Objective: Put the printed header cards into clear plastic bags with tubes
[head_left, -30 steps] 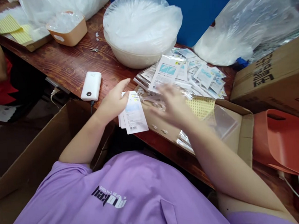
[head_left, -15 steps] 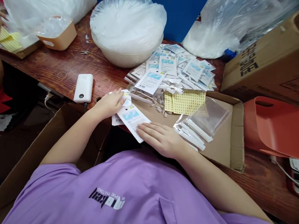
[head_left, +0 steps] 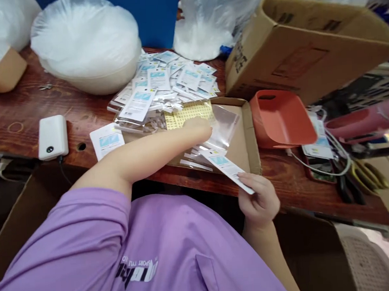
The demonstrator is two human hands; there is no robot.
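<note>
Packets (head_left: 158,79) lie finished, apparently; cards (head_left: 226,166) pinched in right hand (head_left: 260,197) remain loose; left hand's (head_left: 198,126) grip is unclear.

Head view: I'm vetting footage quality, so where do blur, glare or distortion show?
In the head view, the left hand looks smeared over the yellow sheets; in the head view, glare streaks the clear bags, the cardboard box appears stretched toward the right edge, and fine print on the card in the right hand is unreadable.
</note>
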